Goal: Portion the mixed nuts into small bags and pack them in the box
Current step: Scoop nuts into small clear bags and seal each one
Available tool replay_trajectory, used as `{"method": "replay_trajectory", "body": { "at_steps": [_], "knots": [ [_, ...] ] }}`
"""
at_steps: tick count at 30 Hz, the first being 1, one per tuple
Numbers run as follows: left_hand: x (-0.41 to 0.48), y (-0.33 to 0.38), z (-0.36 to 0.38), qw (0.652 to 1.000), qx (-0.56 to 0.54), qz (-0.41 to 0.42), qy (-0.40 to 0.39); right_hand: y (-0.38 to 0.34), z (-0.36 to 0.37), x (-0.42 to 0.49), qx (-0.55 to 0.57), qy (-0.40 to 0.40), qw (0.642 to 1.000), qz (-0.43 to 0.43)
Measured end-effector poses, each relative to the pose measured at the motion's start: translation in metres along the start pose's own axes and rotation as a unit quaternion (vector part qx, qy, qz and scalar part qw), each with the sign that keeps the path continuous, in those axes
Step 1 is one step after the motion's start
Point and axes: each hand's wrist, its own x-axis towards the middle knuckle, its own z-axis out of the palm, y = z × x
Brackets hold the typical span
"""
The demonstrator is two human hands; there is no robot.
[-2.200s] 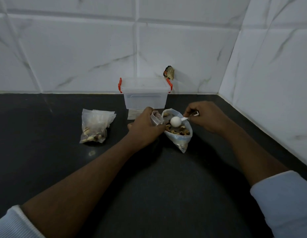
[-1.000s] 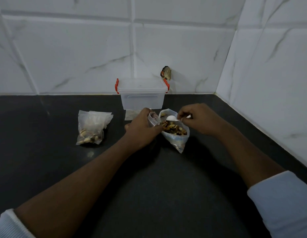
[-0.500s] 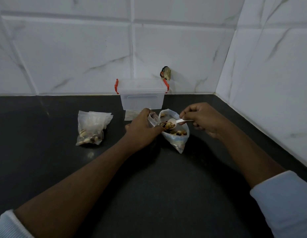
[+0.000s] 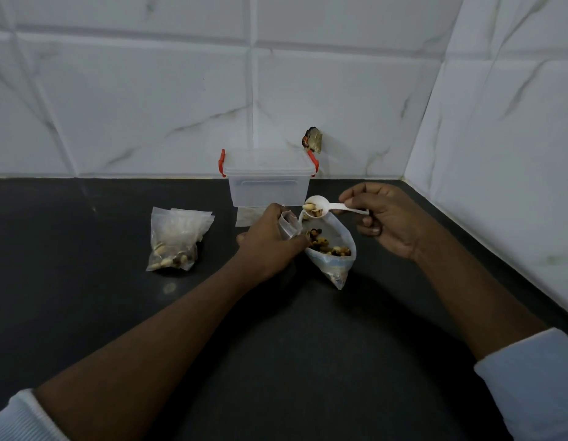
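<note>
Black table [image 4: 85, 313] under white tiles [image 4: 149, 90]: the left hand [image 4: 266, 246] grips a small bag [image 4: 289, 226], and the right hand [image 4: 387, 221] pinches a nut-loaded spoon [image 4: 320, 205] above the nut bag [image 4: 333, 249]. Mid-scoop; next it likely needs tipping into the small bag.

the black counter [image 4: 85, 313] bears a lidded clear box [image 4: 268, 183] at the back, a filled bag [image 4: 176, 243], an open nut bag [image 4: 332, 249].

Worktop [image 4: 85, 313]: matt black, faint speckle. Wall tiles [image 4: 149, 106]: white, thin grey marble veins. Box [image 4: 268, 189]: frosted clear; clips [image 4: 222, 163] red-orange. Spoon [image 4: 320, 203]: white. Nuts [image 4: 327, 248]: mixed cream, tan, dark brown, near black. Big bag [image 4: 335, 268]: clear, bluish at base. Small bag [image 4: 289, 229]: clear, greyish. Filled bags [image 4: 177, 230]: cloudy clear over pale and brown nuts. Sleeve [image 4: 537, 383]: pale blue-white.
</note>
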Motion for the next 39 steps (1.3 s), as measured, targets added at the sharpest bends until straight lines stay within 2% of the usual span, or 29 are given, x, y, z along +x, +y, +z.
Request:
{"method": "replay_trajectory", "body": {
  "at_steps": [4,8,12,15,17,19,23,27,32,36,39],
  "knots": [
    [-0.002,0.001,0.0,1.0,-0.009,-0.003,-0.006,0.001,0.019,-0.006,-0.081,-0.05,0.994,-0.047],
    [-0.001,-0.001,0.001,1.0,-0.021,0.0,0.008,-0.001,0.027,-0.013,-0.208,-0.092,0.967,-0.111],
    [0.0,-0.005,0.002,1.0,-0.028,0.001,0.012,-0.003,0.025,-0.015,-0.232,-0.097,0.956,-0.152],
    [0.001,-0.007,0.002,1.0,-0.018,0.002,0.008,-0.003,0.017,-0.011,-0.231,-0.061,0.957,-0.166],
    [0.001,-0.006,0.002,1.0,-0.016,-0.002,-0.001,-0.004,0.007,-0.009,-0.252,-0.029,0.952,-0.171],
    [0.001,-0.004,0.001,1.0,-0.016,-0.01,-0.007,-0.005,-0.003,-0.007,-0.32,-0.026,0.933,-0.165],
    [0.002,-0.004,0.001,1.0,-0.013,-0.014,-0.007,0.001,-0.003,-0.007,-0.436,-0.104,0.888,-0.103],
    [0.002,-0.003,0.001,1.0,-0.017,-0.017,-0.012,0.003,-0.006,-0.002,-0.499,-0.04,0.855,-0.134],
    [0.001,-0.002,0.0,1.0,-0.014,-0.012,-0.013,0.008,-0.008,0.0,-0.458,0.009,0.871,-0.175],
    [0.002,-0.002,0.001,1.0,-0.007,-0.015,-0.007,0.016,0.005,0.005,-0.501,-0.032,0.853,-0.143],
    [0.003,-0.004,0.001,1.0,0.0,-0.014,-0.003,0.008,-0.001,0.004,-0.52,-0.009,0.845,-0.125]
  ]
}}
